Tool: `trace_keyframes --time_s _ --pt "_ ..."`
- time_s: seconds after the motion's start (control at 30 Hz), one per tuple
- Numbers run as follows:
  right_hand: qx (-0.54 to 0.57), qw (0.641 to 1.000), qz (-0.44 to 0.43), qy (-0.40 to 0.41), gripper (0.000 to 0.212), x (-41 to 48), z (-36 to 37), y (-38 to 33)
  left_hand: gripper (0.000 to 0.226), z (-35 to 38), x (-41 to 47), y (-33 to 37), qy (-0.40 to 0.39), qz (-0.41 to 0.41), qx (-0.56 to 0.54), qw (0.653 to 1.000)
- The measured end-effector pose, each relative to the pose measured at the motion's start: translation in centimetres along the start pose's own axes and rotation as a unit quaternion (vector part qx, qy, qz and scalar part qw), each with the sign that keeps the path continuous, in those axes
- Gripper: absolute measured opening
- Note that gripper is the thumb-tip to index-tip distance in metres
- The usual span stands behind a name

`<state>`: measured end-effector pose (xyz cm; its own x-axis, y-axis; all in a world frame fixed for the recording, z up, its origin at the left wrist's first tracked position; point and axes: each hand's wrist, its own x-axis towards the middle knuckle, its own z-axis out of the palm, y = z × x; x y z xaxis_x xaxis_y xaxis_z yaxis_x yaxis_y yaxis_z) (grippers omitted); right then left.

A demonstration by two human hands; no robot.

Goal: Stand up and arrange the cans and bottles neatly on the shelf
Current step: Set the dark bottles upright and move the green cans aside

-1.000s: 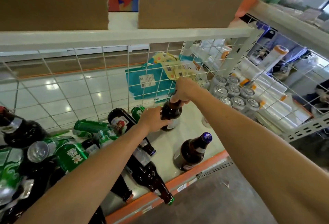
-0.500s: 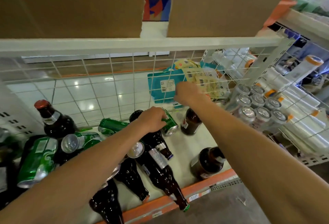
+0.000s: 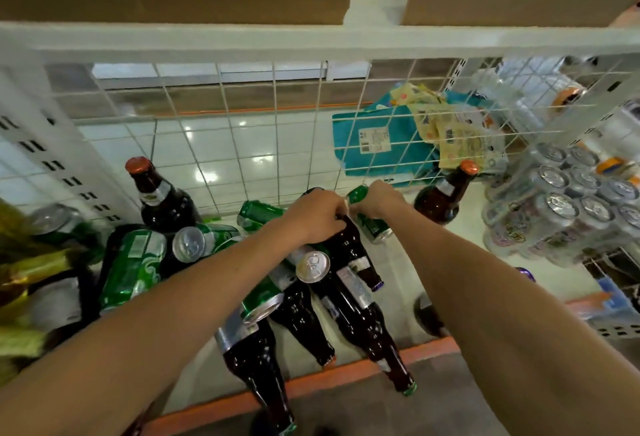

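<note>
Nearest, by the orange shelf edge [image 3: 346,373], dark bottles [image 3: 363,325] lie with necks toward me. Farther, my left hand [image 3: 313,217] curls on the base of one lying bottle [image 3: 349,245]; its neck points toward me, rightward. My right hand [image 3: 377,202], just beside, grips a tilted green can [image 3: 369,222]. Beyond it, right, stands an upright bottle [image 3: 443,198].

No wording can be read anywhere. The white sticker [image 3: 374,139] on the teal package [image 3: 349,162] shows a barcode and blurred print; markings on the green cans [image 3: 133,262] and labels on the brown bottles [image 3: 166,207] are illegible
</note>
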<state>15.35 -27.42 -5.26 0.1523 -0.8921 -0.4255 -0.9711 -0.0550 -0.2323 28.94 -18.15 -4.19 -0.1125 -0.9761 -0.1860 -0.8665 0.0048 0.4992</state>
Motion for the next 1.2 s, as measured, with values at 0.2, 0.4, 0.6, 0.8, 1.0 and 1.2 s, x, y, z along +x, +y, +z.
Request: trace_keyframes --time_s 0.2,0.4,0.6,0.8,1.0,1.2 --pt "-0.006 1.000 -0.015 0.020 0.050 -2.9 -2.6 0.0 0.032 -2.6 -0.1 0.0 -0.016 -0.021 0.044 0.999" --pt "-0.025 0.996 -0.070 0.042 0.053 -7.9 -6.3 0.2 0.048 -6.8 -2.7 1.4 0.006 -0.034 0.083 0.996" --pt "-0.016 0.981 -0.168 0.092 0.043 -14.4 -10.8 -2.0 0.052 -11.3 -9.8 2.5 0.057 -0.089 0.091 0.990" --pt "0.002 0.954 -0.288 0.089 0.048 -21.4 -10.9 -8.9 0.053 -14.0 -20.5 1.5 0.117 -0.164 0.093 0.975" --pt "-0.014 0.913 -0.407 0.018 0.050 -28.5 -7.0 -19.0 0.056 -16.5 -33.8 -2.5 0.153 -0.283 0.072 0.944" --pt "-0.052 0.870 -0.490 -0.020 0.053 -36.8 -1.0 -29.5 0.059 -17.9 -48.4 -6.3 0.197 -0.377 0.057 0.903"
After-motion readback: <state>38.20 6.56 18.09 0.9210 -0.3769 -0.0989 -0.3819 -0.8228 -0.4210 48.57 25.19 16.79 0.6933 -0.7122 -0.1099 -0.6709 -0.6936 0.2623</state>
